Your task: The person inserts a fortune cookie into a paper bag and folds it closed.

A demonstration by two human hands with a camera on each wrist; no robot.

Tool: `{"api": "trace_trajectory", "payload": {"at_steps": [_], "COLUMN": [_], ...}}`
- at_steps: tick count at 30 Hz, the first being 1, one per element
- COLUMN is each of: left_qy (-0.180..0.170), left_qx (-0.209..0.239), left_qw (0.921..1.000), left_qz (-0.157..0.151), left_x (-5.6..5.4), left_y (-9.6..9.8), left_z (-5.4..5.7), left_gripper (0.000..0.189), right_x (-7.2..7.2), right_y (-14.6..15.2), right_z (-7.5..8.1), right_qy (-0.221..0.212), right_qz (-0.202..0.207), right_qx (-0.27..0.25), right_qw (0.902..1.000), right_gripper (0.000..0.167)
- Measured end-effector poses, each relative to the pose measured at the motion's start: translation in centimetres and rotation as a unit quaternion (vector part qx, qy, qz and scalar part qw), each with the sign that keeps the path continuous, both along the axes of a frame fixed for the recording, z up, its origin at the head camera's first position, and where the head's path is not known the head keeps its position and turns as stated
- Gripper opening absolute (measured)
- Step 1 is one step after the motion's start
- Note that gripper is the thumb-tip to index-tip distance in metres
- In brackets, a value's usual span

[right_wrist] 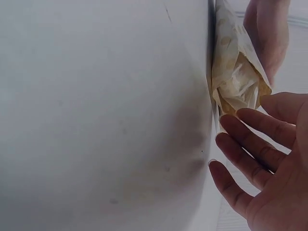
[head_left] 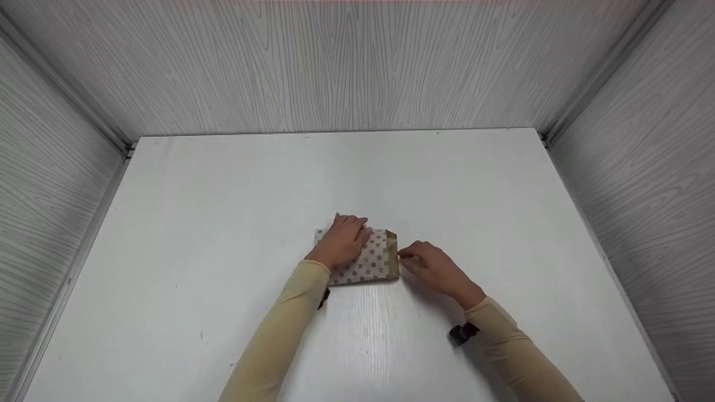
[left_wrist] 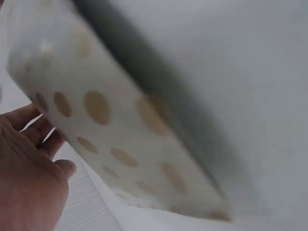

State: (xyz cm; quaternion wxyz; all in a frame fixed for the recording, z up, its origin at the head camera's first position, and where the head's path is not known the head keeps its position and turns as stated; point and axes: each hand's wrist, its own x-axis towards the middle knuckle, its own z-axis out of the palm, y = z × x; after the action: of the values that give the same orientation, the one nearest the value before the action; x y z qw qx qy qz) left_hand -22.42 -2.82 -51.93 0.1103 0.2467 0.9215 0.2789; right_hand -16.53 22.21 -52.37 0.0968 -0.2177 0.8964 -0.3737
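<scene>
A flat paper bag (head_left: 373,262), white with tan polka dots, lies on the white table with its brown-edged mouth to the right. My left hand (head_left: 343,241) rests on top of the bag, fingers pointing away from me. In the left wrist view, the dotted side of the bag (left_wrist: 122,156) hides part of that hand's fingers. At the mouth is my right hand (head_left: 438,271), its fingertips right by the edge. The right wrist view shows the mouth gaping, with crumpled pale, translucent material (right_wrist: 240,82) inside; the thumb and index fingertips are at the rim, and the other fingers spread.
The white table (head_left: 223,190) extends around the bag on all sides. Grey wood-grained panels (head_left: 346,67) stand along its back and both sides. Dark wrist devices (head_left: 463,333) are strapped on under the forearms.
</scene>
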Motion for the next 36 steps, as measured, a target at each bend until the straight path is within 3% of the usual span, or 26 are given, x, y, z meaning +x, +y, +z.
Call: {"api": "trace_trajectory", "payload": {"at_steps": [6, 11, 14, 19, 25, 30, 33, 36], "left_qy": [-0.007, -0.022, -0.034, -0.068, -0.073, -0.051, -0.012, 0.032], "left_qx": [0.022, 0.059, 0.098, 0.169, 0.282, 0.368, 0.418, 0.472], "left_qw": [0.9997, 0.9969, 0.9918, 0.9756, 0.9445, 0.9117, 0.8876, 0.8565], "left_qz": [0.011, 0.047, 0.074, 0.122, 0.152, 0.175, 0.194, 0.207], "left_x": [-0.9, -1.1, -1.3, -1.3, -1.4, -0.7, 0.1, 1.1], "left_y": [0.3, 0.0, -0.4, -1.0, -1.5, -1.2, -0.7, -0.1], "left_z": [0.1, 0.1, 0.6, 2.3, 3.3, 3.5, 3.1, 2.5], "left_gripper": [0.033, 0.022, 0.016, 0.014, 0.012, 0.011, 0.011, 0.012], "right_x": [-0.1, -0.1, -0.2, -0.4, -0.9, -1.3, -1.5, -1.9], "right_y": [-0.3, -0.4, -0.3, -0.1, -0.6, -1.1, -1.3, -1.4], "right_z": [0.2, 0.3, 0.3, 0.4, 1.1, 1.9, 2.4, 2.9], "right_qy": [0.005, 0.006, 0.015, 0.019, -0.021, -0.001, 0.033, 0.057], "right_qz": [-0.004, -0.026, -0.046, -0.07, -0.092, -0.104, -0.118, -0.131], "right_qx": [0.013, 0.012, -0.003, -0.044, -0.077, -0.112, -0.145, -0.175], "right_qw": [0.9999, 0.9996, 0.9988, 0.9964, 0.9926, 0.9882, 0.9818, 0.9741], "right_gripper": [0.023, 0.024, 0.028, 0.04, 0.06, 0.048, 0.036, 0.029]}}
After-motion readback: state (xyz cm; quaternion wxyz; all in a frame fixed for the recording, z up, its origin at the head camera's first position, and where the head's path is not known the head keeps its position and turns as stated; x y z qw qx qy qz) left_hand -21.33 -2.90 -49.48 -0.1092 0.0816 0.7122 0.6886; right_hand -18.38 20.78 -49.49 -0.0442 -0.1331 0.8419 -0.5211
